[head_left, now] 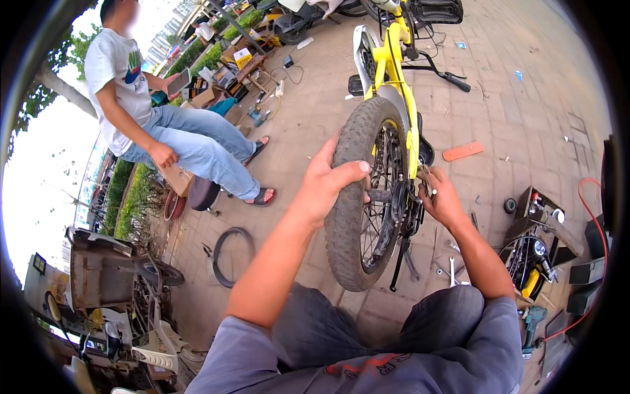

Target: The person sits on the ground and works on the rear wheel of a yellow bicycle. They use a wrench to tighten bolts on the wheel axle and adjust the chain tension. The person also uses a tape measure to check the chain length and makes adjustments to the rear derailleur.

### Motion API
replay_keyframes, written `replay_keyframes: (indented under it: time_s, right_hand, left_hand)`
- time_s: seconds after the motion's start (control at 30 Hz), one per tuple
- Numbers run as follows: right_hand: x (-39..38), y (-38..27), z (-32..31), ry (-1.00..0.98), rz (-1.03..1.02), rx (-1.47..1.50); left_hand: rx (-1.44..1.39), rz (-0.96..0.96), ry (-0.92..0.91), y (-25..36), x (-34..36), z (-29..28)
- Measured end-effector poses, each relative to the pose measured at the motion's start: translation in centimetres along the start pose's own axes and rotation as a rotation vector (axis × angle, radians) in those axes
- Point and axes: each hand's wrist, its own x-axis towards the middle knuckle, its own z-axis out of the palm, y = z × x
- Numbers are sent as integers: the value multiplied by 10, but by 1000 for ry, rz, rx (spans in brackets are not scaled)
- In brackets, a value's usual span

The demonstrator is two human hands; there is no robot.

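A yellow bicycle [408, 108] stands in front of me, apparently upside down, with its saddle [426, 146] low beside the frame. Its fat, knobby tyre [348, 217] faces me. My left hand [331, 177] is wrapped over the tyre's left side, the thumb lying across the tread toward the spokes. At the right of the hub, by the frame end and the gear mechanism [408, 217], my right hand [441, 196] has its fingers curled in a pinch. A small metal part shows at those fingertips, too small to name. A kickstand [398, 264] hangs below the hub.
Spanners [452, 270] lie near my right knee. Farther right are a toolbox [530, 217], a cordless drill [534, 322] and a red hose [586, 246]. A black tyre [231, 256] lies left. Another person [141, 98] sits at the far left; a tricycle [98, 269] stands nearer.
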Motion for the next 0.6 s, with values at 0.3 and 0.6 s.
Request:
replay_keyframes:
  time_s: [0.3, 0.6]
  right_hand:
    - [20, 19, -23, -440, -13, 420]
    - [11, 30, -27, -483, 72, 399]
  left_hand:
    - [40, 82, -20, 6, 5, -2]
    - [-2, 69, 17, -2, 1, 13]
